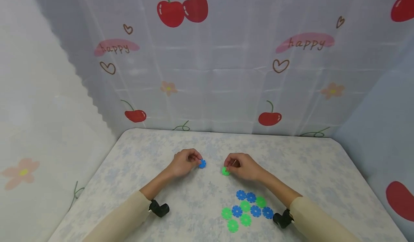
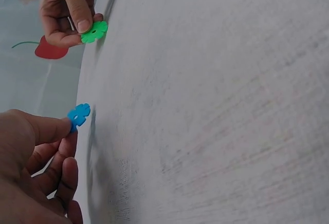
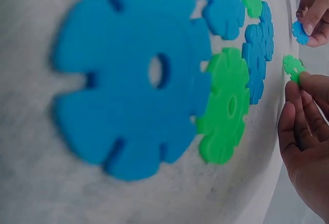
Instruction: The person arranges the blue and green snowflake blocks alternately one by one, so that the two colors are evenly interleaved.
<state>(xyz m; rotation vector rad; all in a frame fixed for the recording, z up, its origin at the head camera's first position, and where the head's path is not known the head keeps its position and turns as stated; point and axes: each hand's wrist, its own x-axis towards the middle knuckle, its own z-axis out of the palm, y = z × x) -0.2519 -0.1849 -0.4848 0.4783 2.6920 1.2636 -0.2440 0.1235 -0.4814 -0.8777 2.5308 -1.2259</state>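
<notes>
Between thumb and forefinger my left hand (image 1: 185, 162) pinches a blue notched plastic disc (image 2: 79, 115), flower-shaped with a small hole in its middle. To its right, my right hand (image 1: 244, 166) pinches a green disc (image 2: 94, 32) of the same kind by its edge. A short gap of table separates the two discs, both held over the far half of the tabletop. Nearer the body, below the right hand, several loose blue discs (image 1: 237, 211) and green discs (image 1: 233, 225) lie flat in a loose cluster.
The table (image 1: 142, 145) has a pale mottled cover. A printed curtain (image 1: 220, 91) with cherries hangs right behind its far edge, with more cloth along the left and right sides. Black wrist cameras (image 1: 159, 208) sit at both cuffs, the right one close to the loose discs.
</notes>
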